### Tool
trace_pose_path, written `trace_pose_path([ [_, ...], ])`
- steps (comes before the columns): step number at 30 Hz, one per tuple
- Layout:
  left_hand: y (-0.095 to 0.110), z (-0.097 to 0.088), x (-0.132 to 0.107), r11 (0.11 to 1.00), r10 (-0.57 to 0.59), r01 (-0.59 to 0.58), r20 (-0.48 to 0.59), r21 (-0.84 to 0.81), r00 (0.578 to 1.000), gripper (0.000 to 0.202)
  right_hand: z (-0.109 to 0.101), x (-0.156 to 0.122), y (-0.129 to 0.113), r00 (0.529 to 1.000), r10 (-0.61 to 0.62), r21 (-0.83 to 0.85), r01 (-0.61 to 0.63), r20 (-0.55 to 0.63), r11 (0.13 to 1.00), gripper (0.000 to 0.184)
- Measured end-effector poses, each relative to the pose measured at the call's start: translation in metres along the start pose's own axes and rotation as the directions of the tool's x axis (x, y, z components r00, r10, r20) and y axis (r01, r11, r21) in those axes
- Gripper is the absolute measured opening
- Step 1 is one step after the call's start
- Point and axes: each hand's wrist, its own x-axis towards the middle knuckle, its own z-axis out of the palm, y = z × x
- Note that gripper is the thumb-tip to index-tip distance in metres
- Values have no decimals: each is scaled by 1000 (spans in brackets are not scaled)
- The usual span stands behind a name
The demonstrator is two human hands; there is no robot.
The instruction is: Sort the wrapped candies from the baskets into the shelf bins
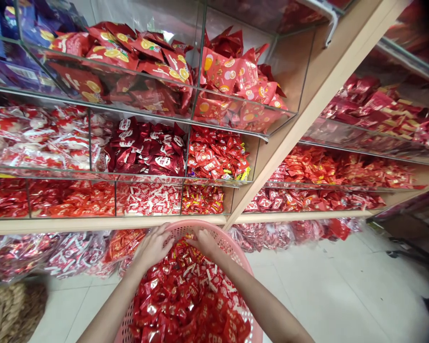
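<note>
Fingers [167,247], loosely parted, reach inside pink basket [236,247] over red-wrapped candies [173,290].

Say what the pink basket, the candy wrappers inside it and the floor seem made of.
Pink basket: probably plastic, smooth satin finish; regular holes throughout. Candy wrappers: shiny film, plastic or foil; sharp glints, creases. Floor: likely glossy tile; thin straight joints.
</note>
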Motion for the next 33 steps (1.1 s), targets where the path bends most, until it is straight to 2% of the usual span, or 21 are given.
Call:
trace_pose_path([
  [3, -1, 0, 0, 1000, -1, 1, 10, 14, 1000, 42, 1, 0, 4, 998, -59, 25, 59, 4, 998, 30],
  [6, 0, -1, 0, 1000, 7, -7, 16, 18, 1000, 41, 2, -1, 11, 999, -17, 245, 24, -29, 969, 23],
  [8, 1, -1, 0, 1000, 9, -9, 20, 17, 1000, 41, 4, -3, 16, 999, 19, 473, -3, -28, 881, 24],
  [10, 1, -1, 0, 1000, 4, -4, 23, 14, 1000, 41, 5, -5, 20, 999, 49, 654, -22, -23, 756, 29],
  [12, 2, -1, 0, 1000, 0, 0, 25, 11, 1000, 42, 5, -9, 24, 997, 80, 746, -44, -12, 664, 33],
  [14, 2, -1, 0, 1000, -3, 3, 28, 10, 1000, 42, 5, -12, 27, 995, 104, 772, -73, 9, 631, 33],
  [20, 3, -2, 0, 1000, -7, 6, 39, 18, 999, 41, 14, -12, 32, 988, 151, 716, -114, 12, 689, 8],
  [24, 2, 0, 1, 999, -9, 7, 36, 42, 999, 42, 24, -4, 27, 980, 198, 664, -155, 12, 731, 14],
  [26, 2, 0, 1, 999, -8, 6, 36, 46, 999, 41, 24, -1, 23, 983, 182, 602, -126, -33, 788, 16],
  [30, 1, -1, 0, 1000, -8, 8, 35, 22, 999, 40, 8, -2, 11, 974, 80, 394, 11, -214, 919, 16],
  [33, 1, -1, 1, 1000, -18, 18, 36, 8, 999, 39, -16, 2, 5, 944, 10, 317, 100, -330, 943, 24],
])
